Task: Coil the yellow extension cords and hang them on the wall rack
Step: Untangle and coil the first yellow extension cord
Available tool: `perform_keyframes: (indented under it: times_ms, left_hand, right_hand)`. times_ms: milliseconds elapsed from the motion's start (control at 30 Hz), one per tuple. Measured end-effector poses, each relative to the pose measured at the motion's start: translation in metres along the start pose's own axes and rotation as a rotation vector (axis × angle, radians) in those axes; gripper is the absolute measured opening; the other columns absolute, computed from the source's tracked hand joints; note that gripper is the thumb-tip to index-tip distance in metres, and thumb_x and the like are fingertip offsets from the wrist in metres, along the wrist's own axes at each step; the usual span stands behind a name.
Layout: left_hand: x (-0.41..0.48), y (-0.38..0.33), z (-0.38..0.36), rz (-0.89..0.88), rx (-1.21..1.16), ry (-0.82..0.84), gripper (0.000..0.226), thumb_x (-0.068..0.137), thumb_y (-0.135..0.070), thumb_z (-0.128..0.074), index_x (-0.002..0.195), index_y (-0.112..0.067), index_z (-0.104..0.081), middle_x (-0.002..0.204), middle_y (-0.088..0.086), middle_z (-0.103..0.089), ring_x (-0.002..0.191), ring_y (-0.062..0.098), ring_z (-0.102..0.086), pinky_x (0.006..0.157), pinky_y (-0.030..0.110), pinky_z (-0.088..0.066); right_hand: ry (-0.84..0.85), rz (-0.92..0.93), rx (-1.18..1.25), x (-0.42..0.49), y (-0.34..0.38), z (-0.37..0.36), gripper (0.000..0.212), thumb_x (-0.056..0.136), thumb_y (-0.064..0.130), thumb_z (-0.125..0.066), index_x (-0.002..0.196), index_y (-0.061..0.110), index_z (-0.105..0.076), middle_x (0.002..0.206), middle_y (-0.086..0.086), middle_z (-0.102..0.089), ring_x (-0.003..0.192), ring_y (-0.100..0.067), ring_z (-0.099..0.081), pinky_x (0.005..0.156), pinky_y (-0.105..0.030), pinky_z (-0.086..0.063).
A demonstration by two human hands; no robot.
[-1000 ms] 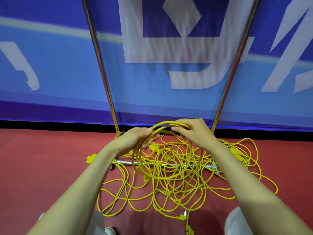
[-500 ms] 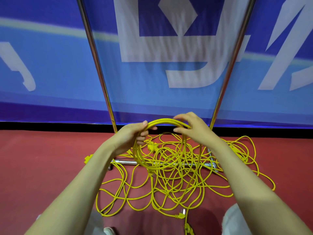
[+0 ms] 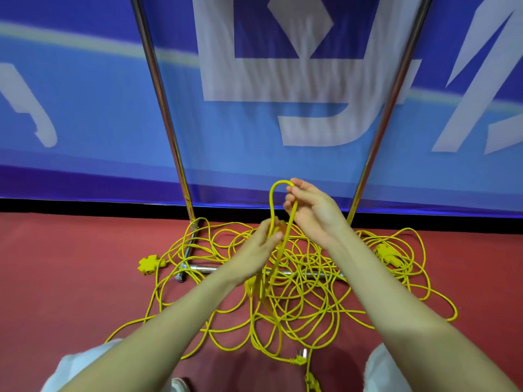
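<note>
- Coiling step: above the pile (image 3: 300,304), my right hand (image 3: 312,212) pinches the loop (image 3: 270,202) at its top; my left hand (image 3: 259,246) clamps its strands.
- Next, I need fresh slack drawn from the pile.

No legible text anywhere. The blue banner (image 3: 99,114) is showing only large white shapes (image 3: 311,83): cropped, blurred pieces of oversized lettering or a logo, running off the top and side edges. Nothing is resolving into a whole letter, word or number.
</note>
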State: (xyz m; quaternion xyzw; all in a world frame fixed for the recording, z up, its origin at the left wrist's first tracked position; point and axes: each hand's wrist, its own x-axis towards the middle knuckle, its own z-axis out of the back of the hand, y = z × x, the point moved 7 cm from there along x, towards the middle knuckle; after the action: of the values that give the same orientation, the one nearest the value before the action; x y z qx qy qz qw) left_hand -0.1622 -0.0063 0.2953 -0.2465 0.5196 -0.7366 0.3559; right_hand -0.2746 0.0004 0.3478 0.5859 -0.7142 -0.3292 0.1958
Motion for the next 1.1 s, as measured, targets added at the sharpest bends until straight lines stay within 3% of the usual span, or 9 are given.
perform_keyframes:
  times_ms: [100, 267, 400, 533, 700, 767, 867, 1000, 1100]
  left_hand:
    - [-0.004, 0.003, -0.016, 0.075, -0.21, 0.099, 0.024, 0.102, -0.014, -0.044, 0.124, -0.021, -0.042, 0.086, -0.004, -0.049, 0.067, 0.003, -0.043, 0.062, 0.014, -0.04]
    - [-0.007, -0.004, -0.018, 0.031, -0.203, 0.102, 0.033, 0.096, -0.007, -0.053, 0.123, -0.02, -0.039, 0.086, 0.0, -0.043, 0.073, 0.007, -0.043, 0.066, 0.015, -0.042]
    - [-0.004, -0.007, -0.015, 0.014, -0.062, 0.057, 0.042, 0.091, -0.007, -0.062, 0.12, -0.021, -0.035, 0.095, 0.001, -0.053, 0.079, 0.011, -0.053, 0.076, 0.026, -0.049]
    - [-0.001, -0.007, -0.005, -0.006, 0.048, -0.005, 0.035, 0.094, -0.009, -0.059, 0.122, -0.019, -0.041, 0.081, -0.003, -0.052, 0.075, 0.014, -0.049, 0.072, 0.03, -0.044]
    - [0.006, -0.005, 0.032, 0.07, -0.187, -0.197, 0.033, 0.091, -0.003, -0.061, 0.119, -0.014, -0.048, 0.079, -0.003, -0.052, 0.07, 0.012, -0.051, 0.059, 0.02, -0.042]
    - [0.006, -0.009, 0.047, 0.08, -0.301, -0.253, 0.032, 0.091, 0.001, -0.058, 0.12, -0.008, -0.048, 0.074, -0.001, -0.05, 0.059, 0.005, -0.051, 0.052, 0.015, -0.041]
    - [0.005, -0.02, 0.063, 0.065, -0.451, -0.286, 0.027, 0.093, 0.004, -0.054, 0.116, -0.009, -0.047, 0.069, 0.0, -0.045, 0.042, -0.002, -0.046, 0.043, 0.012, -0.038]
    - [0.006, -0.021, 0.079, 0.045, -0.496, -0.322, 0.025, 0.093, 0.002, -0.055, 0.113, -0.011, -0.048, 0.072, 0.001, -0.046, 0.049, 0.004, -0.042, 0.049, 0.015, -0.037]
    - [0.004, -0.021, 0.084, 0.062, -0.487, -0.357, 0.023, 0.094, -0.002, -0.055, 0.113, -0.011, -0.048, 0.074, 0.001, -0.048, 0.055, 0.009, -0.038, 0.052, 0.018, -0.035]
  right_hand:
    - [-0.053, 0.06, -0.098, 0.002, 0.001, 0.002, 0.019, 0.093, -0.009, -0.042, 0.095, 0.004, -0.055, 0.081, -0.009, -0.057, 0.064, -0.013, -0.05, 0.058, -0.017, -0.051]
    - [-0.141, 0.11, -0.2, 0.007, 0.007, 0.017, 0.018, 0.094, -0.008, -0.043, 0.094, 0.004, -0.056, 0.087, -0.011, -0.059, 0.07, -0.013, -0.052, 0.06, -0.016, -0.051]
    - [-0.104, 0.089, 0.012, 0.006, 0.0, 0.012, 0.018, 0.095, -0.008, -0.04, 0.095, 0.003, -0.055, 0.084, -0.011, -0.058, 0.071, -0.015, -0.053, 0.06, -0.017, -0.053]
    - [-0.088, 0.101, 0.061, 0.006, -0.006, 0.007, 0.015, 0.096, -0.003, -0.042, 0.099, 0.005, -0.055, 0.088, -0.009, -0.06, 0.074, -0.013, -0.059, 0.069, -0.022, -0.055]
    - [-0.29, 0.172, -0.757, 0.007, -0.003, 0.023, 0.03, 0.097, 0.021, -0.052, 0.123, 0.007, -0.045, 0.11, -0.006, -0.054, 0.097, -0.016, -0.055, 0.084, -0.034, -0.049]
    - [-0.168, 0.119, -0.958, 0.005, -0.017, 0.017, 0.015, 0.094, 0.012, -0.053, 0.109, 0.011, -0.054, 0.103, -0.008, -0.059, 0.089, -0.015, -0.058, 0.079, -0.032, -0.049]
    - [0.181, -0.068, -1.321, 0.0, -0.061, 0.014, 0.02, 0.088, 0.001, -0.053, 0.101, 0.012, -0.064, 0.102, -0.005, -0.066, 0.095, -0.014, -0.059, 0.084, -0.028, -0.046]
    - [0.345, -0.075, -1.387, -0.008, -0.093, 0.01, 0.017, 0.089, 0.005, -0.058, 0.105, 0.001, -0.061, 0.102, -0.012, -0.065, 0.092, -0.024, -0.06, 0.085, -0.029, -0.047]
    - [0.267, 0.035, -1.441, -0.003, -0.086, 0.01, 0.012, 0.093, 0.01, -0.055, 0.098, 0.002, -0.062, 0.078, -0.002, -0.058, 0.071, -0.019, -0.054, 0.066, -0.02, -0.042]
